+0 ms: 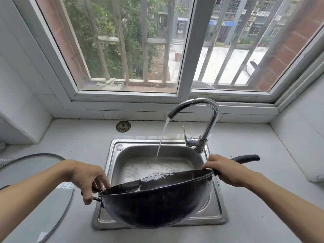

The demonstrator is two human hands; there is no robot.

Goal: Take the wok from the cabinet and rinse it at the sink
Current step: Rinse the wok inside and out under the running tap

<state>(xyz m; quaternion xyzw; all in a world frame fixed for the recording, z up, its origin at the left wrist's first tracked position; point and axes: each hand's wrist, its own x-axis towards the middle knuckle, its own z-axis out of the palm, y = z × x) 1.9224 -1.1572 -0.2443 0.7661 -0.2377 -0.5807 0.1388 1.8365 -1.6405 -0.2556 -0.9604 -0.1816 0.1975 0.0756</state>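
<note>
The person holds the wok (154, 199) over the sink (213, 214) with both hands, and it is tilted away from them, so I see mostly its dark round underside and only a thin part of the wet inside. The left hand (85, 178) grips the small loop handle on the left rim, with the fingers curled around it. The right hand (226, 170) is closed around the base of the long black handle (249, 158), which points to the right over the countertop (263, 172). The wok covers the front half of the steel basin. Behind it the faucet (206, 118) is running, and the stream of water (162, 139) falls into the basin just behind the far rim of the wok, not into it; white foam or splash lies on the bottom there. On the counter to the left lies a glass lid (57, 199), partly under the left forearm. A round metal strainer (123, 126) lies near the wall behind the sink, below the window (187, 55).
</note>
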